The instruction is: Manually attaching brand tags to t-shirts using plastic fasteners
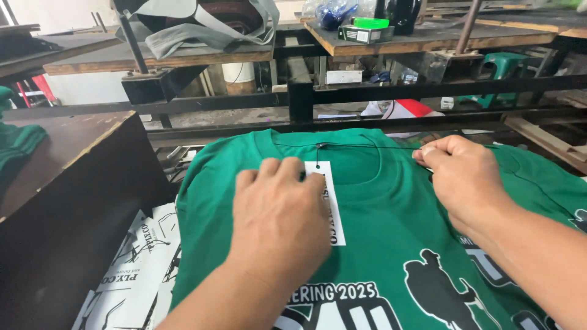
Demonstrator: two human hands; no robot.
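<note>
**Green shirt with a tag on a thin cord**

Green cotton shirt (391, 232) lies flat on the work table, collar away from the person. At left, printed paper sheets (131, 281) lie beside a dark wooden box (55, 201). The left hand (278, 223) rests open, pressing the white paper tag (333, 205) near the collar. The right hand (461, 180) pinches the black cord (367, 146), pulled tight. The shirt looks soft and light, the cord thin and probably slippery; hold it near the tag. Behind stand dark metal rails (367, 91) and crowded wooden shelves (428, 38).
</note>
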